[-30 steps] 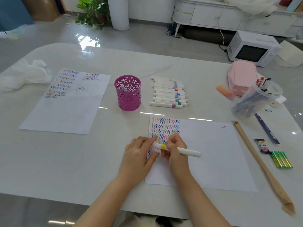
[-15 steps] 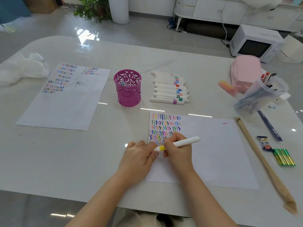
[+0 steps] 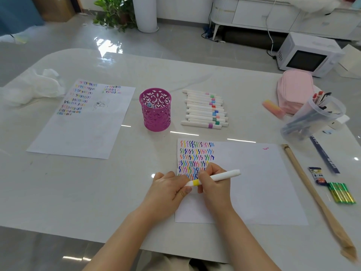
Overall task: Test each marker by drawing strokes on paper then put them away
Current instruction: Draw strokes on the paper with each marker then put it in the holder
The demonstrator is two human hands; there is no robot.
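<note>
Two hands hold one yellow-banded marker (image 3: 224, 176) over the test paper (image 3: 254, 182).
The left hand (image 3: 166, 190) pinches the marker's left end between thumb and fingers. The right hand (image 3: 213, 184) curls round the barrel next to the yellow band, and the white shaft sticks out to the right. Both hands hide the lowest rows of coloured squiggles. Beyond the paper stands a pink pen cup (image 3: 155, 114) with one marker in it. To its right a row of capped markers (image 3: 205, 110) lies on the table (image 3: 97, 192). A second scribbled sheet (image 3: 82, 122) lies to the left and a wooden stick (image 3: 312, 194) to the right.
</note>
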